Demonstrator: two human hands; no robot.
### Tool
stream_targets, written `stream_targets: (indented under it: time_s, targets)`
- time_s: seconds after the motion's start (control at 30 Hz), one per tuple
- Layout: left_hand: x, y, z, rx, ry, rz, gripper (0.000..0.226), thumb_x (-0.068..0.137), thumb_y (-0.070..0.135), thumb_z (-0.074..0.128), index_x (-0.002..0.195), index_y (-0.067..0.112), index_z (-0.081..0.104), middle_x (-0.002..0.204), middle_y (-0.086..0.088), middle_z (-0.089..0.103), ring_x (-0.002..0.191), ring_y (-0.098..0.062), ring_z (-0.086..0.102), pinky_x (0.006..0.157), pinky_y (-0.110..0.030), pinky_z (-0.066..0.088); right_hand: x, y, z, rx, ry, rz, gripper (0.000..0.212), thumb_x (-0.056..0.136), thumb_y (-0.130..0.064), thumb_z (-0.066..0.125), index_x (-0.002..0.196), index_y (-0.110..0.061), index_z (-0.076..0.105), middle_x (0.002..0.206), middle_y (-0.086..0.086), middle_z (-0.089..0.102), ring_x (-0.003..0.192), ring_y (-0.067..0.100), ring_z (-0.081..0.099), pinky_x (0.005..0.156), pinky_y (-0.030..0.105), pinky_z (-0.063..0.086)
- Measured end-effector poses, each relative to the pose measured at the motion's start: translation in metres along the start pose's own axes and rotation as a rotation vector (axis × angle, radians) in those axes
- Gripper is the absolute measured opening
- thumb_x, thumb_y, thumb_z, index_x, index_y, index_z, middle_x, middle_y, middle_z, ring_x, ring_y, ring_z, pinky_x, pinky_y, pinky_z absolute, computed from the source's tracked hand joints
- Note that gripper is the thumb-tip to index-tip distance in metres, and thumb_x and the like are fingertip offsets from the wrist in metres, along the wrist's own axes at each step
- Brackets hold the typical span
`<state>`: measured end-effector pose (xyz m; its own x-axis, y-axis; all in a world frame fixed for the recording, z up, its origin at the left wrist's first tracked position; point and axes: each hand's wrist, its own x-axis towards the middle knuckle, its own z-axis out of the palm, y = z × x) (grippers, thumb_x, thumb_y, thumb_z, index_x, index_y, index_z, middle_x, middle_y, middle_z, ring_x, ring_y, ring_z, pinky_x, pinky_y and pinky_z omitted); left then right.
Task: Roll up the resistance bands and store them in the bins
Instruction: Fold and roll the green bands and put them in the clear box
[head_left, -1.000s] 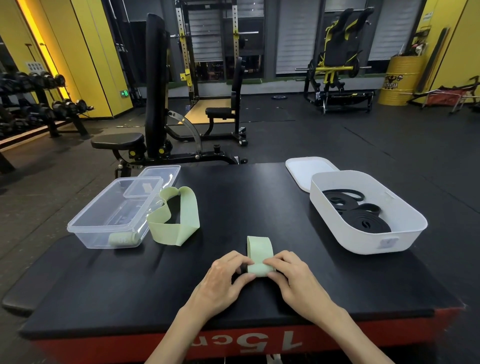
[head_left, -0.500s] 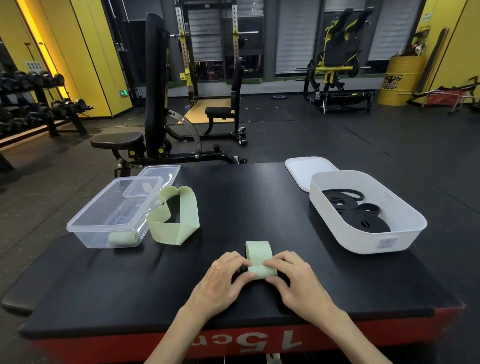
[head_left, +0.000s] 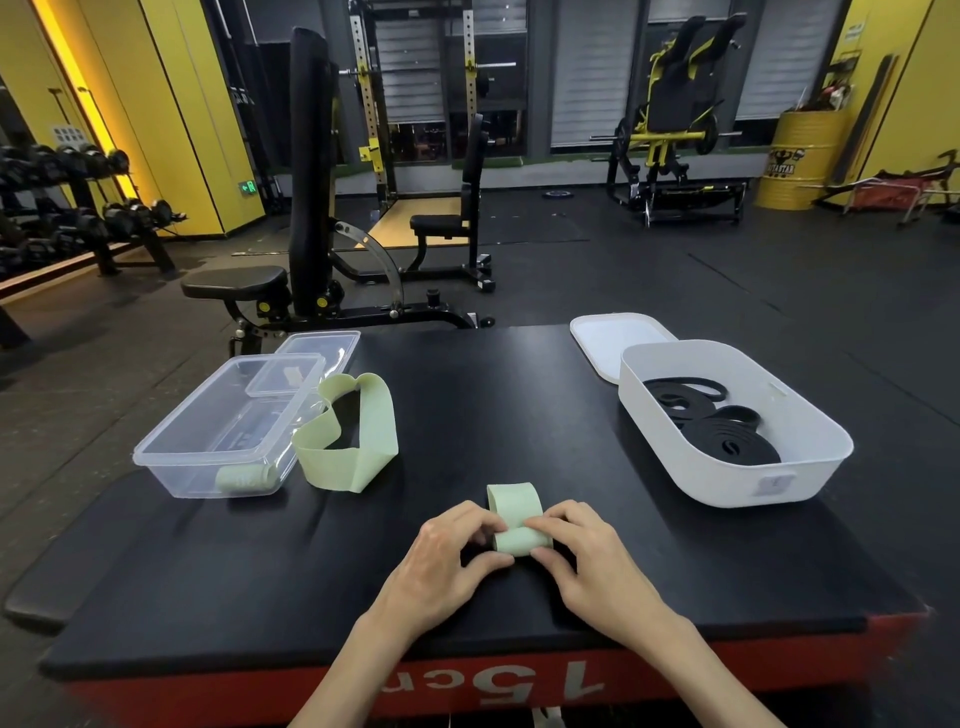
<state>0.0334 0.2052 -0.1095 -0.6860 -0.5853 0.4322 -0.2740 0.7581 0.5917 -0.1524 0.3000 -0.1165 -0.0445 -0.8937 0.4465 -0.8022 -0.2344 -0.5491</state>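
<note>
Two hands, left hand (head_left: 457, 558) and right hand (head_left: 589, 553), pinched the half-rolled band (head_left: 519, 539) on the counter (head_left: 519, 405), near its front edge; rolling tightly, edges aligned, would likely prevent telescoping.

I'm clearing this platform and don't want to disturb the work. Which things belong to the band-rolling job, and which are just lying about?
Job: half-rolled green band, held by left hand and right hand; loose green band; clear bin with rolled green band; white bin with black bands.
Lying about: weight bench; dumbbell rack; yellow drum; clear lid; white lid.
</note>
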Motion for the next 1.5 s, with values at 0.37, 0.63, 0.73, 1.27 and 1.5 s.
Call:
stream_targets:
  time_s: [0.37,0.63,0.73,1.27,1.5]
  targets:
    - [-0.0003,-0.0016,0.0005,0.012,0.003,-0.006,0.029,0.086,0.044,0.06,0.101,0.02,0.065,0.082,0.013,0.055,0.077,-0.002,0.054,0.074,-0.01,0.04,-0.001,-0.0021,-0.0008,-0.06,-0.031,-0.018,0.028,0.092,-0.028,0.054,0.117,-0.018,0.062,0.103,-0.011,0.048,0.099,0.003,0.045,0.083,0.014,0.04]
    - [-0.0004,0.0022,0.001,0.036,0.018,-0.016,0.037,0.088,0.052,0.055,0.098,0.018,0.066,0.078,0.024,0.048,0.075,0.0,0.05,0.072,-0.009,0.037,-0.0004,-0.0026,-0.0012,-0.05,-0.014,-0.033,0.026,0.086,-0.019,0.064,0.112,-0.017,0.063,0.104,-0.014,0.048,0.096,0.002,0.047,0.082,0.01,0.038]
    - [-0.0012,0.0031,0.0007,0.048,0.021,0.008,0.035,0.088,0.051,0.057,0.1,0.019,0.064,0.083,0.021,0.049,0.077,-0.002,0.05,0.074,-0.012,0.04,0.0007,-0.0016,0.0003,-0.06,-0.016,-0.043,0.025,0.086,-0.016,0.062,0.111,-0.017,0.063,0.103,-0.013,0.047,0.095,0.003,0.046,0.081,0.009,0.037]
    - [-0.0006,0.0008,0.0004,0.027,0.001,0.003,0.031,0.086,0.047,0.06,0.101,0.02,0.065,0.082,0.016,0.053,0.077,0.0,0.051,0.074,-0.009,0.038,-0.0018,-0.001,0.0019,-0.108,-0.017,-0.075,0.023,0.093,-0.024,0.053,0.115,-0.018,0.058,0.102,-0.008,0.048,0.094,0.007,0.046,0.078,0.015,0.041]
    - [-0.0003,0.0005,0.0017,0.053,0.013,-0.016,0.036,0.089,0.052,0.054,0.099,0.019,0.067,0.08,0.016,0.051,0.074,-0.001,0.05,0.071,-0.01,0.037,-0.0021,-0.0016,0.0008,-0.066,-0.021,-0.058,0.028,0.091,-0.037,0.051,0.114,-0.022,0.057,0.103,-0.013,0.049,0.099,0.005,0.046,0.081,0.016,0.042]
